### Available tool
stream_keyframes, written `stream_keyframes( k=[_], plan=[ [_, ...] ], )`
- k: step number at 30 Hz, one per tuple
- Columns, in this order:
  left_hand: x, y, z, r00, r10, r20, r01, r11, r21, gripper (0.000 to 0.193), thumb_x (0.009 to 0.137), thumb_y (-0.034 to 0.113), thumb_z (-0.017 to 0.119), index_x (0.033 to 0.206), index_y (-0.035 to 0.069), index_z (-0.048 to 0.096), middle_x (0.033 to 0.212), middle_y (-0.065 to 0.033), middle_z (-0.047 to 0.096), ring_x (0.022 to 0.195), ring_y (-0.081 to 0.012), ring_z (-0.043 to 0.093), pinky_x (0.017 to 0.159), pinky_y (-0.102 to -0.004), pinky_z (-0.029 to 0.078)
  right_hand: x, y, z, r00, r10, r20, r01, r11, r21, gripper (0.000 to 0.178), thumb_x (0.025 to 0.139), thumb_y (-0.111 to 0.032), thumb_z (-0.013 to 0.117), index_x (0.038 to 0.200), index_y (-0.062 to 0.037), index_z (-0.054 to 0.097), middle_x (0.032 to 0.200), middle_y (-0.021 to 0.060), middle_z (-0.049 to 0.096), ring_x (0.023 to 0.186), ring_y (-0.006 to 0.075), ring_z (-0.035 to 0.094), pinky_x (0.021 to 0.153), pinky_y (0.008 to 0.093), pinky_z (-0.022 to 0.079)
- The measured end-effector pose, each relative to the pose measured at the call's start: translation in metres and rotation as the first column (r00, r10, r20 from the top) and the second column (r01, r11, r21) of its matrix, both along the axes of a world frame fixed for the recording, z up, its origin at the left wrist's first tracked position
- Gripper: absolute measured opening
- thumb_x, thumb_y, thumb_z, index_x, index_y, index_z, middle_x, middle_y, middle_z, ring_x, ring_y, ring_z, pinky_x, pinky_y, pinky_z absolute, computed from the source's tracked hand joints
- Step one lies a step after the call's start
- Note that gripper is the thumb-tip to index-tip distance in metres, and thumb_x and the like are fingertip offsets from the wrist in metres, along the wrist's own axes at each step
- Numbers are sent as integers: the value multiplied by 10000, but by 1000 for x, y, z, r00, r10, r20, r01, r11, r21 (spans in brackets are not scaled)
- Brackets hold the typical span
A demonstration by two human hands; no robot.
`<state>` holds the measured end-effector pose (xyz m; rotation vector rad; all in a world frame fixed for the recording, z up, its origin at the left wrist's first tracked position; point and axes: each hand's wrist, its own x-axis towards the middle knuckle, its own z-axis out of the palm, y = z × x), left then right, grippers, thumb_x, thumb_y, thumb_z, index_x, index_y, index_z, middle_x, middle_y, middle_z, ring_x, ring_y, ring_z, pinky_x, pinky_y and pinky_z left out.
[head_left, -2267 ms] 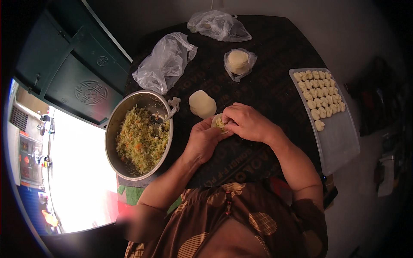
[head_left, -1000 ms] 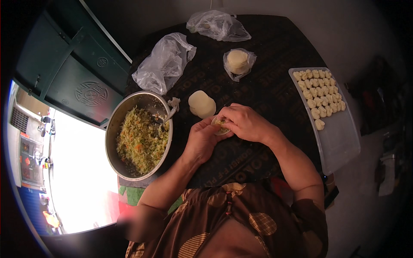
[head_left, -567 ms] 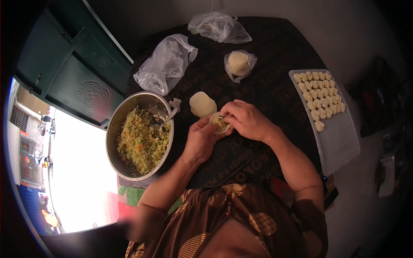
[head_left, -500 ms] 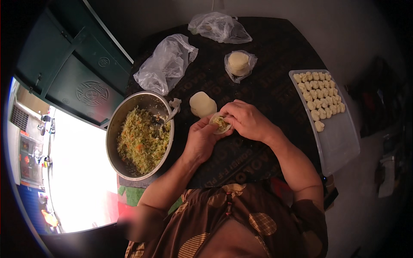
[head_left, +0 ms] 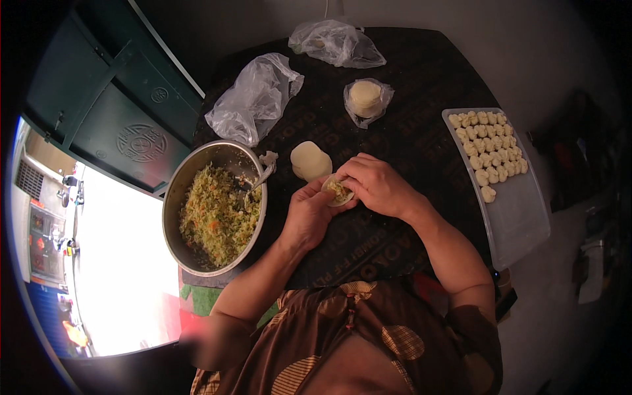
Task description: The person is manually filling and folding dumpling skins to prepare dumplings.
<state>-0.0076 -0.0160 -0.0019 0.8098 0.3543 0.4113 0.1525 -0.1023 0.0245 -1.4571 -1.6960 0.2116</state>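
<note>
A round dumpling wrapper with chopped vegetable filling (head_left: 339, 191) lies between my two hands, its filling still showing in the middle. My left hand (head_left: 308, 214) cradles it from below and the left, the thumb at the rim of the dough. From the right, my right hand (head_left: 375, 184) pinches the wrapper's upper right edge with its fingertips. Just beyond my hands, loose round wrappers (head_left: 311, 160) lie overlapping on the dark table. A large metal bowl (head_left: 168, 227) stands to the left, holding the vegetable filling (head_left: 220, 217) and a spoon (head_left: 262, 176) leaning at its right rim.
On the right, a translucent tray (head_left: 517, 227) carries rows of finished dumplings (head_left: 487, 145) in its far part. A stack of wrappers (head_left: 365, 97) sits on plastic at the back. Two crumpled plastic bags (head_left: 257, 95) lie at the far side. A green metal door (head_left: 131, 125) stands at left.
Almost nothing differs. Both hands keep their hold on the filled wrapper, with only slight shifts of the right fingers at its edge.
</note>
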Motion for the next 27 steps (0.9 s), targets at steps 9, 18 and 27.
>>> stream_keyframes(
  k=[9,18,27],
  plan=[
    [0,-2,5,999,16,-49,-15,1000,4,286,923,38,430,1162,-64,550,1119,-143,616,1018,-241,615,899,-395,520,1,1,-3,997,65,-32,-66,998,-16,71,829,-38,581,893,-15,600,870,127,623,869,327,592,743,399,487],
    [0,0,7,1000,18,3,-18,998,-53,325,958,116,413,1192,-88,510,1136,-191,604,1000,-297,623,890,-417,518,5,-2,4,1000,-26,-8,26,999,-25,70,807,-8,606,876,0,615,836,121,620,836,287,599,726,360,487],
    [0,-2,6,999,37,7,-36,999,-33,301,966,121,442,1180,-68,537,1133,-178,609,989,-282,629,888,-415,524,6,-1,4,998,-44,-43,43,999,-13,44,805,-34,617,841,-10,617,804,103,606,809,285,578,720,366,478]
  ],
)
